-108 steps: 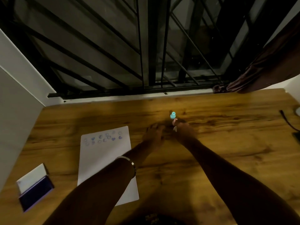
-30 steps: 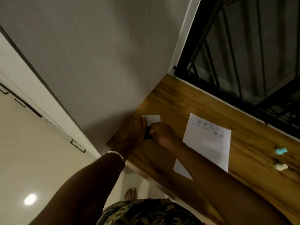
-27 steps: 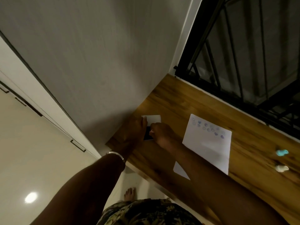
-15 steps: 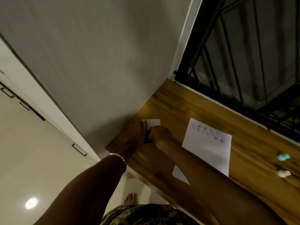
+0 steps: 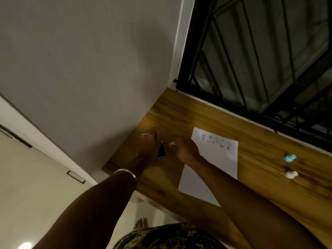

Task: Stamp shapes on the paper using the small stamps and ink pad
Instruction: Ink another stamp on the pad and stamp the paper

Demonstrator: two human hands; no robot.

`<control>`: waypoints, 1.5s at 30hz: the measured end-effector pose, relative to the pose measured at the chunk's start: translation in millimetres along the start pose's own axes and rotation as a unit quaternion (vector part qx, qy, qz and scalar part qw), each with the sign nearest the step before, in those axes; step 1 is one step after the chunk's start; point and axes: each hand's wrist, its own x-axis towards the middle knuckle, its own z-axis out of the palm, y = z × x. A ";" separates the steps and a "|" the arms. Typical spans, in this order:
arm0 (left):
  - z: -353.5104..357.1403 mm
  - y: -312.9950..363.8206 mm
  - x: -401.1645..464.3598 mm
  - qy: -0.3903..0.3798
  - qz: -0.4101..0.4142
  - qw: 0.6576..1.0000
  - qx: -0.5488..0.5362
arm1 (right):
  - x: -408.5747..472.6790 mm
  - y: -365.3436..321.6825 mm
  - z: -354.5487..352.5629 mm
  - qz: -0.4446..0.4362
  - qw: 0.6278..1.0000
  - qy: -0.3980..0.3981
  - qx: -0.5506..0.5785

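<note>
The ink pad (image 5: 161, 152) lies at the desk's left end by the wall; only a dark sliver and a thin white lid edge (image 5: 145, 134) show. My left hand (image 5: 148, 149) lies over it, fingers wrapped around the lid. My right hand (image 5: 184, 149) hovers just right of the pad with fingers loosely curled, holding nothing I can see. The white paper (image 5: 225, 159) with several blue stamped shapes along its far edge lies right of my hands. A blue stamp (image 5: 289, 157) and a white stamp (image 5: 291, 174) lie on the wood at the far right.
The wooden desk (image 5: 260, 141) meets a grey wall (image 5: 89, 69) on the left and a black window grille (image 5: 269, 60) at the back. Its near edge drops to a pale floor, where a foot (image 5: 141, 226) shows.
The white lid, plainly visible before, is now almost covered by my left hand. My right hand has drawn slightly away from the pad. The view has shifted a little.
</note>
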 end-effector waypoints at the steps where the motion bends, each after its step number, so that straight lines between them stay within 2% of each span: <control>1: 5.3 6.3 2.4 -0.018 -0.009 1.000 -0.013 | -1.9 12.6 -3.3 0.013 1.000 0.005 0.003; 3: 19.5 24.7 4.6 -0.053 -0.028 0.996 -0.060 | -7.9 37.3 -9.5 0.029 0.999 0.025 0.001; 10: 66.7 94.2 3.4 -0.145 0.055 0.983 -0.096 | -30.6 108.0 -31.8 0.081 0.991 0.106 -0.030; 15: 84.6 134.7 -1.6 -0.173 0.172 0.969 -0.034 | -37.6 151.7 -52.4 0.117 0.984 0.122 -0.045; 22: 110.3 179.3 -4.5 -0.240 0.255 0.936 0.033 | -40.6 191.0 -75.5 0.210 0.967 0.122 -0.081; 27: 127.0 194.4 -4.8 -0.272 0.303 0.906 0.118 | -34.5 202.0 -82.5 0.205 0.968 0.122 -0.080; 33: 134.8 201.0 -6.9 -0.294 0.354 0.862 0.212 | -25.1 202.7 -80.2 0.183 0.972 0.132 -0.072; 45: 127.9 206.8 -10.2 -0.272 0.387 0.853 0.222 | -16.2 209.7 -74.6 0.189 0.972 0.128 -0.055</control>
